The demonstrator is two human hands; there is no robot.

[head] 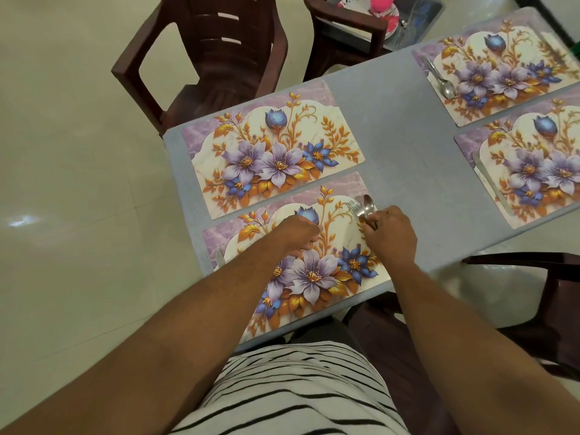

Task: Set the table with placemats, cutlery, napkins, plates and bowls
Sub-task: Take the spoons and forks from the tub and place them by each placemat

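Observation:
Four floral placemats lie on the grey table [392, 127]. My hands are over the nearest placemat [314, 277]. My right hand [390, 237] grips a fork and a spoon [364, 208] by their handles, their heads pointing away at the mat's far right corner. My left hand [298, 235] rests on the mat's middle with fingers curled; whether anything is inside is hidden. A knife [220, 257] lies at this mat's left edge. The far right placemat [502, 73] carries a spoon [442, 81]. A knife [491, 188] lies on the near right placemat [533, 171]. The left far placemat [273, 152] is bare.
Dark brown plastic chairs stand around the table: one at the far left [204, 58], one at the right [549, 309]. On a chair seat at the top sits a tray [417, 23] with plates, a pink object and more cutlery. Cream floor tiles surround everything.

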